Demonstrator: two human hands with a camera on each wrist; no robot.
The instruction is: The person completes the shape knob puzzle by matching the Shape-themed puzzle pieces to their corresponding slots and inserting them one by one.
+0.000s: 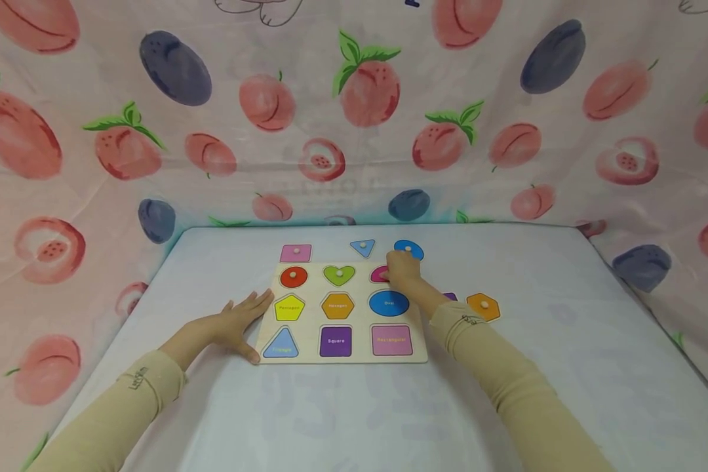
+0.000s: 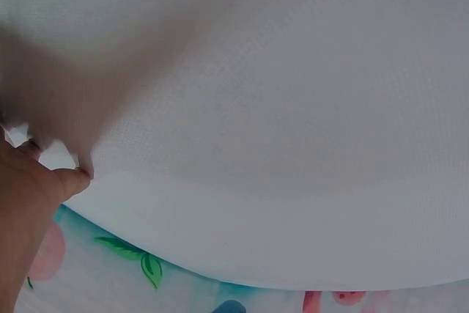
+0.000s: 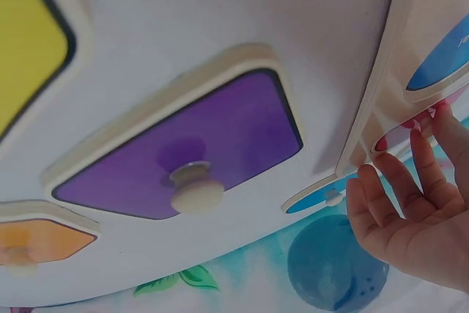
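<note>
A wooden shape puzzle board (image 1: pixel 307 358) lies flat on the table. My right hand (image 1: pixel 405 270) is over its top right corner, pinching a pink rounded puzzle piece (image 1: pixel 379 274) at its recess; the fingers hide the knob. In the right wrist view, the fingertips of the right hand (image 3: pixel 421 192) meet at the pink piece (image 3: pixel 396 137). Fingers spread, my left hand (image 1: pixel 238 326) rests against the board's left edge, thumb at the near corner. A red circle piece (image 1: pixel 293 277) and a green heart piece (image 1: pixel 338 275) sit in the top row.
Beyond the board lie a pink rectangle piece (image 1: pixel 295 253), a light blue triangle piece (image 1: pixel 362 247) and a blue oval piece (image 1: pixel 409 250). To its right are an orange hexagon piece (image 1: pixel 483 306) and a purple piece (image 3: pixel 183 148), with a yellow piece (image 3: pixel 26 34) nearby.
</note>
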